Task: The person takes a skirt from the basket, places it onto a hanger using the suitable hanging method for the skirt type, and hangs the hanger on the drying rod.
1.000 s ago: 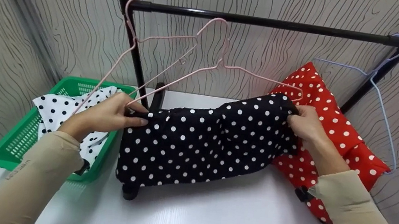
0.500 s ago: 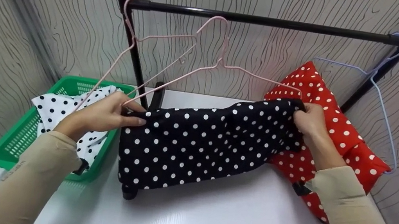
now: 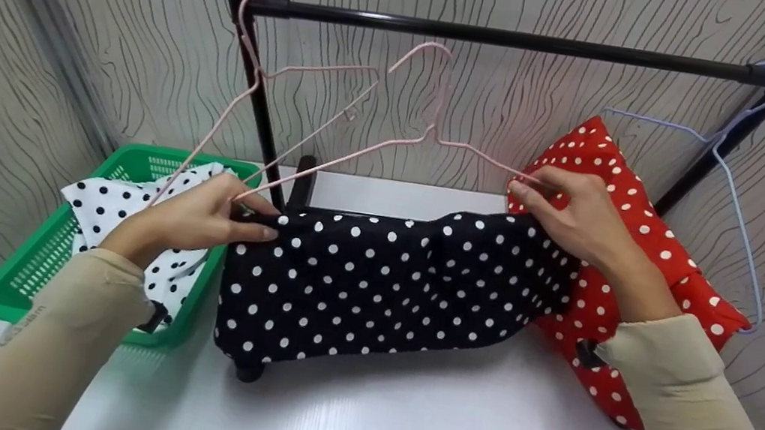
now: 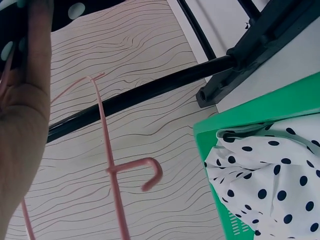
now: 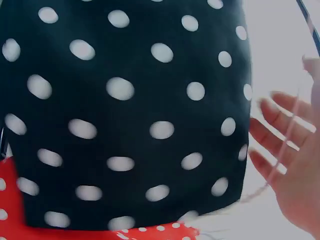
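Note:
A black cloth with white dots [image 3: 358,280] hangs stretched sideways in the middle of the head view. My left hand [image 3: 208,215] pinches its upper left corner between thumb and fingers, around the left end of a pink wire hanger [image 3: 439,102]. The hanger's hook points up and is off the rail. My right hand [image 3: 583,218] is at the hanger's right end, over the cloth's upper right part. In the right wrist view that hand's [image 5: 295,170] fingers are spread, and the hanger wire crosses in front of the palm. The hanger's right tip is hidden behind the fingers.
A black rail [image 3: 500,37] spans the back. Another pink hanger [image 3: 320,71] hangs at its left end, a blue hanger [image 3: 735,192] at its right. A red dotted cloth [image 3: 656,263] is by the blue one. A green basket [image 3: 16,304] holds white dotted cloth [image 4: 280,185].
My right hand has let go of the cloth's upper right corner and moved left and up to the hanger's end. That corner has dropped; the hanger has shifted slightly right and down.

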`<state>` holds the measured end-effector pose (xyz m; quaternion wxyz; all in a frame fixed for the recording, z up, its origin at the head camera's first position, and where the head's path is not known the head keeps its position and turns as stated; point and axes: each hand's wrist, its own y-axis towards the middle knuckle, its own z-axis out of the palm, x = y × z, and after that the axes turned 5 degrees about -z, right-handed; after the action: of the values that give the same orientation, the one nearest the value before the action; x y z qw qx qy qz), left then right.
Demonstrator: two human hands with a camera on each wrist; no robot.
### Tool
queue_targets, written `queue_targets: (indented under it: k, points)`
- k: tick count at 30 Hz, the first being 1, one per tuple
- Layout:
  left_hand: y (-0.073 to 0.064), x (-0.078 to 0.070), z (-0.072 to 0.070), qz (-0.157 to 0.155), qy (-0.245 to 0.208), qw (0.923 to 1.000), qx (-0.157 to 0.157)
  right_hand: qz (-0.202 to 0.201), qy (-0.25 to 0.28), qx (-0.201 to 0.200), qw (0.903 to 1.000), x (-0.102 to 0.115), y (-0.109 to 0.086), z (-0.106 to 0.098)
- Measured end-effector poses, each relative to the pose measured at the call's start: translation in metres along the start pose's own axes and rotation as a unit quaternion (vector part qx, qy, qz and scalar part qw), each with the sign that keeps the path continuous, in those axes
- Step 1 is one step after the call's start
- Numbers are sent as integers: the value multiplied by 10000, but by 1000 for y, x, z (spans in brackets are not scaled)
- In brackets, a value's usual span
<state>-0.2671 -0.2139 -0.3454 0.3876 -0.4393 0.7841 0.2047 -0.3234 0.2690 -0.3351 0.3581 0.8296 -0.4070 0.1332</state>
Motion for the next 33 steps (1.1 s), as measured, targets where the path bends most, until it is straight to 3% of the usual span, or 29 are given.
queue_targets:
  k: [3,8,12,16,19,22,24,28,33]
  points:
    - [-1,0,0,-60,-40,10000,-6,-587,-73,9,9982,-2,0,1]
    - [-2,0,-2,-116,-313,9994,-131,-1427,102,-299,9893,-13,-6,-3]
    - [-2,1,-3,-125,-234,9984,-509,-1838,217,-605,9809,-14,-9,-9]
    - [1,2,2,-449,-271,9888,-1395,-1622,509,-829,9820,-3,-14,-14]
    - [7,2,10,-634,-876,9712,-2124,-1361,639,-1019,9834,5,-17,-15]
    - [12,0,17,-755,-1450,9515,-2606,-1188,540,-1286,9831,7,-18,-14]
    - [13,-3,21,-862,-1702,9435,-2708,-1066,406,-1484,9823,7,-18,-13]
    - [15,-10,27,-1076,-2194,9344,-2591,-712,206,-1738,9820,12,-18,-11]
    - [17,-13,29,-1152,-2431,9308,-2476,-536,193,-1802,9820,20,-17,-6]
